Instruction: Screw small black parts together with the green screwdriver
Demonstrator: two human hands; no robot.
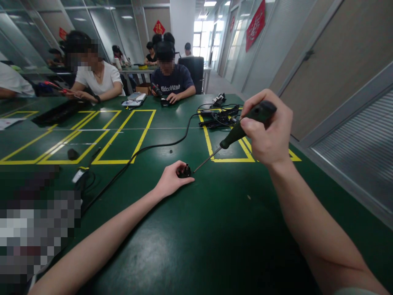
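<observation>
My right hand (270, 127) is wrapped round the dark green handle of a screwdriver (233, 137), its thin shaft slanting down to the left. The tip ends just beside a small black part (185, 172) with a short metal post standing up from it. That part sits in the grip of my left hand (173, 178), thumb on the near side and fingers on the far side, low over the green tabletop (202, 229). Whether the screwdriver tip touches the part, I cannot tell. My left fingers hide some of the part.
A black cable (162, 144) snakes across the table to a heap of black cords (221, 119) beyond my right hand. Yellow tape (144, 135) marks rectangles. A small dark lump (73, 154) lies at left. Across the table, a person in a dark shirt (176, 80) works beside another in white (104, 78).
</observation>
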